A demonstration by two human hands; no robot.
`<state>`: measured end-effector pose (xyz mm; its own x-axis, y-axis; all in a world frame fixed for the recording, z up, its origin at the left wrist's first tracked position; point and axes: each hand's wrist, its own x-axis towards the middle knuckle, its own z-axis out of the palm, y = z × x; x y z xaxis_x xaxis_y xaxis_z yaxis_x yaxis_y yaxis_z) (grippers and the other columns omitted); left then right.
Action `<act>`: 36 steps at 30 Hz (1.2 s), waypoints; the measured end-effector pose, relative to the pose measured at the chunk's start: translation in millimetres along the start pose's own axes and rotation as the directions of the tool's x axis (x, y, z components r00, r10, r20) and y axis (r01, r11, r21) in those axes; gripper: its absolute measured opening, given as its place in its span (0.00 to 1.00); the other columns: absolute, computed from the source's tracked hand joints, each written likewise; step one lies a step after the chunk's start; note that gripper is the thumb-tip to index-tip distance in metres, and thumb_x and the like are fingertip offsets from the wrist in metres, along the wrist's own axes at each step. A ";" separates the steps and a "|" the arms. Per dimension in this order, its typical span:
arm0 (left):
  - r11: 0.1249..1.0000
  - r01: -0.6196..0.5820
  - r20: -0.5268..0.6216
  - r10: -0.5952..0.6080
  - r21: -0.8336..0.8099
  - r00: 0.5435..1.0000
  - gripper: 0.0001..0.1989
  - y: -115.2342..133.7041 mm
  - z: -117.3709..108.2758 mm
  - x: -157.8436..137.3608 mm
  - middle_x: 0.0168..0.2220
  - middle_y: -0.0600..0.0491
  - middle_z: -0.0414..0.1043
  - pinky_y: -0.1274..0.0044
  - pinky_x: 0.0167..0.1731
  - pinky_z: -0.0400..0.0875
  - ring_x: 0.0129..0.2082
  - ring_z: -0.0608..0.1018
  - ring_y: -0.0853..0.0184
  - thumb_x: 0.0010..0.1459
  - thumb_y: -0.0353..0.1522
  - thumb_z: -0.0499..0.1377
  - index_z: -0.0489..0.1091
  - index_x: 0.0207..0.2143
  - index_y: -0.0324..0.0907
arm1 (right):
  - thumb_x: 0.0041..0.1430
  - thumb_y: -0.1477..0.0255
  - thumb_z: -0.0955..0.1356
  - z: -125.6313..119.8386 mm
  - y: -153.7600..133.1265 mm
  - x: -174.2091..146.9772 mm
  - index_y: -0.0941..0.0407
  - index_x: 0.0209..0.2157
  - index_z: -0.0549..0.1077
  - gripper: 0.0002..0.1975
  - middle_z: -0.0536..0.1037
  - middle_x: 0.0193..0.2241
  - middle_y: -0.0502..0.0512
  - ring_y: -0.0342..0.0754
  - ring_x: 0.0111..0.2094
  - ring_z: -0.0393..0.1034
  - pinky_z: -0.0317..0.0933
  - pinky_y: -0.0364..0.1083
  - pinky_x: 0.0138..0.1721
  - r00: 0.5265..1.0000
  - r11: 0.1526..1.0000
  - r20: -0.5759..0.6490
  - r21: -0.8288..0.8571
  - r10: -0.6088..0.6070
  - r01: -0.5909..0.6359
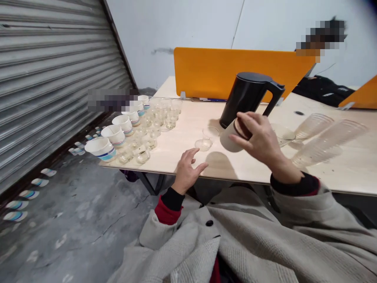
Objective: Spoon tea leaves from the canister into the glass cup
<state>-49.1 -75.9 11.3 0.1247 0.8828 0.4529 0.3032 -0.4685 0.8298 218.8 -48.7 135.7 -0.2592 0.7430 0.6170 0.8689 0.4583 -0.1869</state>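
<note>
My right hand (263, 141) grips a cream canister with a brown wood-like lid (230, 138), held tilted above the table. Thumb and fingers close around its lid end. My left hand (187, 169) is empty near the table's front edge, its thumb and fingers apart. Just beyond it a clear plastic cup (207, 139) stands on the tabletop; its contents are hard to make out. Behind the canister stands a black electric kettle (246, 98) with its lid closed and its handle to the right.
Rows of clear cups (143, 154) and white paper cups (113, 135) fill the table's left end. Stacks of clear cups (330, 141) lie at right, beside a glass bowl (281, 134). An orange divider (232, 72) stands behind. More paper cups (39, 182) sit on the floor.
</note>
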 end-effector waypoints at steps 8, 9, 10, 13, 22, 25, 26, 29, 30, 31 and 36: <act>0.993 0.015 -0.020 -0.012 0.121 1.000 0.18 -9.8 -6.5 7.9 0.56 0.44 0.77 0.70 0.44 0.84 0.53 0.80 0.59 0.66 0.36 0.65 0.75 0.57 0.43 | 0.66 0.48 0.69 55.4 24.5 112.3 0.55 0.71 0.67 0.39 0.69 0.62 0.71 0.76 0.63 0.62 0.62 0.75 0.60 1.000 0.998 0.021 -0.059 0.014 -0.013; 0.990 0.011 -0.001 -0.011 0.142 1.000 0.18 -8.8 -7.2 7.5 0.56 0.44 0.77 0.69 0.45 0.84 0.53 0.80 0.59 0.66 0.36 0.65 0.75 0.57 0.43 | 0.66 0.48 0.69 69.2 26.9 122.7 0.56 0.70 0.67 0.39 0.70 0.62 0.71 0.76 0.63 0.62 0.63 0.74 0.60 0.999 0.998 0.043 -0.052 0.031 -0.029; 0.986 0.008 0.016 -0.010 0.166 1.000 0.19 -7.7 -7.7 7.1 0.56 0.44 0.78 0.68 0.47 0.84 0.52 0.80 0.58 0.66 0.36 0.65 0.75 0.57 0.42 | 0.66 0.49 0.69 82.8 29.4 131.5 0.57 0.70 0.68 0.39 0.70 0.62 0.72 0.76 0.63 0.61 0.63 0.73 0.60 0.996 0.998 0.069 -0.046 0.051 -0.048; 0.972 -0.011 0.046 0.000 0.234 0.999 0.20 -5.0 -8.6 6.5 0.55 0.43 0.79 0.63 0.51 0.81 0.50 0.81 0.57 0.66 0.36 0.66 0.74 0.58 0.41 | 0.65 0.50 0.70 119.0 37.0 149.4 0.58 0.69 0.68 0.39 0.70 0.62 0.73 0.75 0.62 0.62 0.62 0.71 0.61 0.985 0.994 0.141 -0.039 0.104 -0.099; 0.949 -0.043 0.077 0.020 0.313 0.997 0.21 -4.3 -7.0 5.2 0.55 0.44 0.80 0.60 0.54 0.79 0.53 0.80 0.54 0.67 0.39 0.67 0.72 0.58 0.43 | 0.63 0.56 0.70 173.5 53.2 159.8 0.56 0.60 0.75 0.29 0.73 0.61 0.70 0.71 0.60 0.65 0.64 0.67 0.60 0.956 0.991 0.261 -0.032 0.136 -0.132; 0.946 -0.054 0.073 0.032 0.321 0.997 0.21 -4.2 -6.4 4.1 0.55 0.44 0.80 0.60 0.54 0.79 0.54 0.80 0.53 0.67 0.39 0.67 0.72 0.58 0.42 | 0.63 0.57 0.71 178.2 53.7 160.9 0.55 0.59 0.76 0.27 0.73 0.61 0.69 0.71 0.61 0.63 0.64 0.66 0.60 0.951 0.991 0.282 -0.027 0.130 -0.128; 0.944 -0.061 0.073 0.039 0.325 0.997 0.21 -4.1 -6.4 3.9 0.55 0.44 0.80 0.60 0.54 0.79 0.54 0.80 0.53 0.67 0.40 0.67 0.73 0.58 0.42 | 0.63 0.56 0.71 179.0 53.7 161.4 0.55 0.60 0.76 0.28 0.73 0.61 0.69 0.71 0.62 0.63 0.64 0.67 0.60 0.950 0.992 0.283 -0.030 0.130 -0.126; 0.938 -0.076 0.073 0.055 0.339 0.996 0.20 -3.9 -6.6 3.9 0.54 0.44 0.81 0.59 0.55 0.79 0.55 0.80 0.52 0.67 0.40 0.67 0.73 0.58 0.43 | 0.63 0.52 0.70 179.6 54.3 162.7 0.54 0.61 0.75 0.30 0.72 0.62 0.69 0.72 0.62 0.62 0.65 0.68 0.59 0.948 0.991 0.286 -0.055 0.136 -0.126; 0.936 -0.077 0.074 0.055 0.342 0.996 0.20 -3.9 -6.7 4.0 0.54 0.44 0.81 0.59 0.55 0.79 0.55 0.80 0.52 0.67 0.40 0.67 0.73 0.58 0.43 | 0.64 0.51 0.70 179.3 54.6 162.9 0.54 0.61 0.75 0.31 0.72 0.63 0.69 0.72 0.62 0.62 0.65 0.68 0.59 0.947 0.990 0.288 -0.062 0.139 -0.126; 0.936 -0.077 0.075 0.054 0.344 0.996 0.20 -4.0 -6.9 4.1 0.55 0.44 0.81 0.59 0.55 0.79 0.55 0.80 0.52 0.67 0.40 0.66 0.73 0.58 0.44 | 0.64 0.49 0.70 179.0 54.9 163.0 0.54 0.62 0.75 0.32 0.72 0.63 0.70 0.72 0.62 0.62 0.65 0.68 0.59 0.946 0.990 0.292 -0.067 0.141 -0.127; 0.934 -0.074 0.086 0.046 0.350 0.995 0.19 -5.4 -7.3 4.2 0.55 0.45 0.81 0.58 0.56 0.79 0.55 0.80 0.52 0.67 0.40 0.66 0.74 0.57 0.45 | 0.64 0.41 0.67 177.3 55.2 161.8 0.55 0.65 0.73 0.40 0.70 0.65 0.70 0.72 0.65 0.61 0.62 0.68 0.63 0.942 0.994 0.315 -0.030 0.113 -0.109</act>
<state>-57.1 -69.9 11.1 0.2196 0.8597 0.4612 0.6043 -0.4909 0.6275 150.1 183.3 89.7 -0.2790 0.9057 0.3190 0.9042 0.3596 -0.2303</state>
